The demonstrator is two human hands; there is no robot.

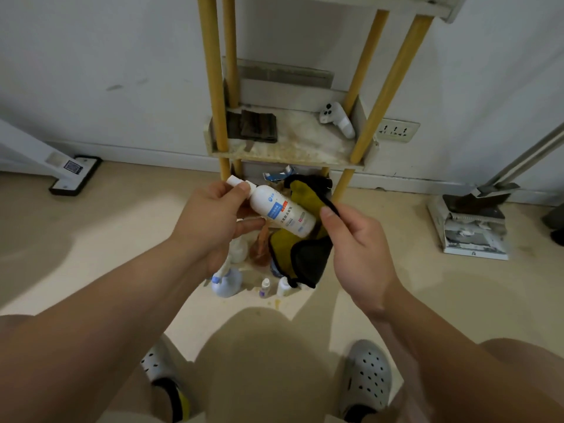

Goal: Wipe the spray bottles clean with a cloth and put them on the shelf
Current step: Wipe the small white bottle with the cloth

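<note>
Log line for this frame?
phase: wiping | left hand: holds white spray bottle at neck | right hand: pinches yellow cloth behind bottle | middle shelf: no bottle

A single wide-angle camera is riding on the person's head, looking forward and steeply down along both forearms. It is sitting close above the left hand point(210, 215) and right hand point(357, 239), which are landing mid-frame with the white spray bottle point(280, 212) and the yellow-and-black cloth point(305, 257), and is facing the yellow-posted shelf point(299, 141) against the white wall point(91, 56). The person's grey clogs point(366, 377) are showing at the bottom edge of the frame.
</note>
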